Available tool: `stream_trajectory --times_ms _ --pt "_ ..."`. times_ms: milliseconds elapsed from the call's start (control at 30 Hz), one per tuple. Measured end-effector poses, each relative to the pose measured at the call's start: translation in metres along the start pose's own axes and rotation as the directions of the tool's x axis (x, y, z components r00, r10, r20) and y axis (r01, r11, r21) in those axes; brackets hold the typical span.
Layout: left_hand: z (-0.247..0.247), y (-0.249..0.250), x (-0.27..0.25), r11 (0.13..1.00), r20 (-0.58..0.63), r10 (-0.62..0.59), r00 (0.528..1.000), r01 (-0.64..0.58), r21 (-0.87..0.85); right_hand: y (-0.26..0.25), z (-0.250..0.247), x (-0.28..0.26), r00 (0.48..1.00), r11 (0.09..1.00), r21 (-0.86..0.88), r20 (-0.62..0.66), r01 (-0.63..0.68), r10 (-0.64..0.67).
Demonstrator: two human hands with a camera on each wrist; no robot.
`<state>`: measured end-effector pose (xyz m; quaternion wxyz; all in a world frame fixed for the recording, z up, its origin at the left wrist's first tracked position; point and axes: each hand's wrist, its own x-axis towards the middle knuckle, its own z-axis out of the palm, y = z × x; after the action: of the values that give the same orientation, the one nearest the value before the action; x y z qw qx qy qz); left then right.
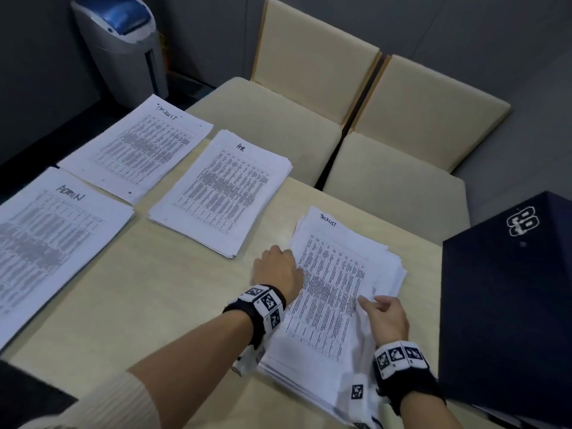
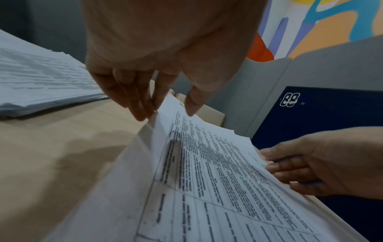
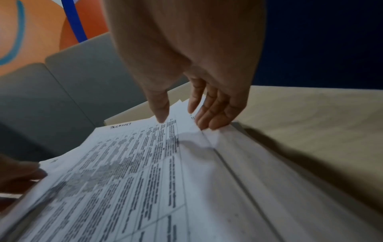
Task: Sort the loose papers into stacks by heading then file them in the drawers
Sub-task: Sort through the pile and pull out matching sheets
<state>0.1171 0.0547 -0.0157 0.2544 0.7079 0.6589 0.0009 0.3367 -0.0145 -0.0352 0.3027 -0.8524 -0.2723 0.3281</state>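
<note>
Right hand (image 3: 186, 68) pinching top sheet (image 3: 145, 172)
</note>
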Motion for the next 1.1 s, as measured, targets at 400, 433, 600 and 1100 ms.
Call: stream_trajectory --times_ms 400,433,600,1100 --pt "0.008 0.007 -0.011 0.918 -0.066 0.08 0.995 -0.099 -0.384 0.011 -0.024 0.015 0.947 0.949 0.268 0.313 -0.166 0.078" --pt "0.007 0.006 -0.013 0.89 -0.04 0.154 0.987 -0.156 -0.428 0.011 -0.028 0.016 0.943 0.941 0.285 0.321 -0.181 0.085" --pt "0.014 -0.004 -0.009 0.884 -0.146 0.079 0.986 -0.137 -0.448 0.028 -0.04 0.025 0.912 0.886 0.347 0.373 -0.308 0.17" --pt "0.02 -0.006 -0.002 0.957 -0.196 -0.096 0.976 0.036 -0.289 0.026 -0.053 0.019 0.916 0.688 0.636 0.385 -0.351 0.112"
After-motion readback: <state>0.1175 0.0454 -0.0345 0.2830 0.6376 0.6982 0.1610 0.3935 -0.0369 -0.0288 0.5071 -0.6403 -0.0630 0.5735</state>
